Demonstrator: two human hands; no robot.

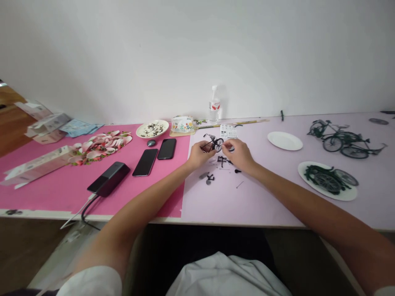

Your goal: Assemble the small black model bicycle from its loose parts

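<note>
My left hand (200, 155) is closed around part of a small black model bicycle (210, 138), with its handlebar sticking up above the fingers. A spoked wheel (219, 144) shows on the model between my two hands. At the wheel's right side, the fingers of my right hand (238, 154) are pinched together; whatever is between them is too small to tell. Below the hands lie loose black parts (221, 161), a small dark piece (237, 171), a cluster of black and grey parts (210, 178) and a thin rod (240, 185).
A printed sheet (228, 131) and a water bottle (214, 105) stand behind the hands. Two phones (145, 163) and a black power bank (108, 179) lie left. To the right are assembled model bicycles (345, 142), a white plate (285, 140) and a plate of parts (348, 194).
</note>
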